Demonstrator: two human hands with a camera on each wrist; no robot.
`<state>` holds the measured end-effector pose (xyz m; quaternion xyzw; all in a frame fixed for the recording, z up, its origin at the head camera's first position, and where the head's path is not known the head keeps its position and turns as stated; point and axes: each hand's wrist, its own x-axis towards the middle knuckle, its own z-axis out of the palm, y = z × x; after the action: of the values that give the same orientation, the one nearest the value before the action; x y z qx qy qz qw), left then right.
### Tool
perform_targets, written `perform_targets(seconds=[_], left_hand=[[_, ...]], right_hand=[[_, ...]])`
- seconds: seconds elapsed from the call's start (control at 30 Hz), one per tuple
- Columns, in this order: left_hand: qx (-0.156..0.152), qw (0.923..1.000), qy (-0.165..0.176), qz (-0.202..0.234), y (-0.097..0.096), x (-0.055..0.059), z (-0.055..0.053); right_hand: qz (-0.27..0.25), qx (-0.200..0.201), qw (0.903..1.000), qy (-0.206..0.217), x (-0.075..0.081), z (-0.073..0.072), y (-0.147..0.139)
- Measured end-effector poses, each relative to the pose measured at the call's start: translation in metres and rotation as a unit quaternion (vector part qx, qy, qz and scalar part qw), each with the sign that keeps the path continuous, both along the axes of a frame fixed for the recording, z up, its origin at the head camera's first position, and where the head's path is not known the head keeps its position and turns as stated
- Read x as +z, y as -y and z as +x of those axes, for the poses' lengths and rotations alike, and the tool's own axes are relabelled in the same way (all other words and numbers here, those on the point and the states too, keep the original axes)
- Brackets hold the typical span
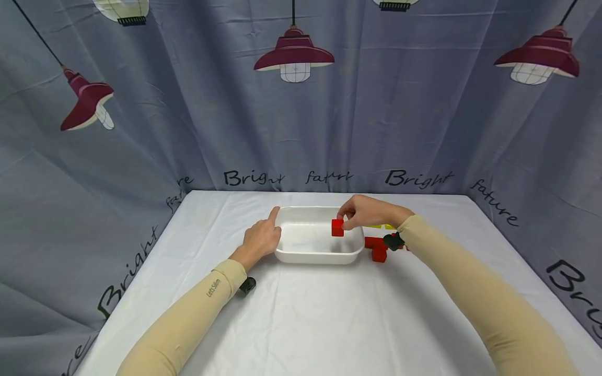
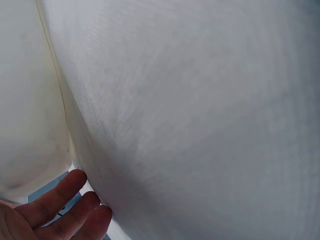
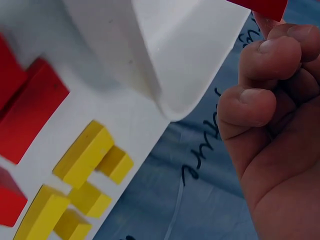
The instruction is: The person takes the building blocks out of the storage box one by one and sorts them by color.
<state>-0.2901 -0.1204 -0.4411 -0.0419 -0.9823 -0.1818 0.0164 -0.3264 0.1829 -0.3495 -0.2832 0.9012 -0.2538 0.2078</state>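
My right hand [image 1: 369,210] pinches a red block [image 1: 337,227] between thumb and fingers, over the right part of a white tray [image 1: 315,258]. In the right wrist view, only a corner of that red block [image 3: 265,7] shows at the top, with the other fingers curled below it. My left hand [image 1: 262,236] rests at the tray's left side, index finger stretched along the rim. The left wrist view shows its fingers [image 2: 67,210] extended beside the tray wall [image 2: 32,100]; the thumb is hidden there.
Red blocks [image 1: 379,254] lie just right of the tray, partly behind the right wrist. Several yellow blocks [image 3: 82,152] lie on the white cloth [image 1: 329,318] near them. A grey printed curtain [image 1: 301,136] hangs behind the table.
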Motion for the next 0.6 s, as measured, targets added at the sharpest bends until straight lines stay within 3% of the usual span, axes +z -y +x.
perform_targets(seconds=[0.37, 0.6], left_hand=[[-0.002, 1.0000, 0.005, -0.001, 0.002, 0.001, 0.000], [-0.003, 1.0000, 0.001, 0.001, 0.001, 0.000, 0.000]], right_hand=[[-0.004, -0.017, 0.9998, -0.009, 0.000, 0.015, -0.038], [0.013, -0.051, 0.9985, -0.017, -0.005, 0.024, -0.063]])
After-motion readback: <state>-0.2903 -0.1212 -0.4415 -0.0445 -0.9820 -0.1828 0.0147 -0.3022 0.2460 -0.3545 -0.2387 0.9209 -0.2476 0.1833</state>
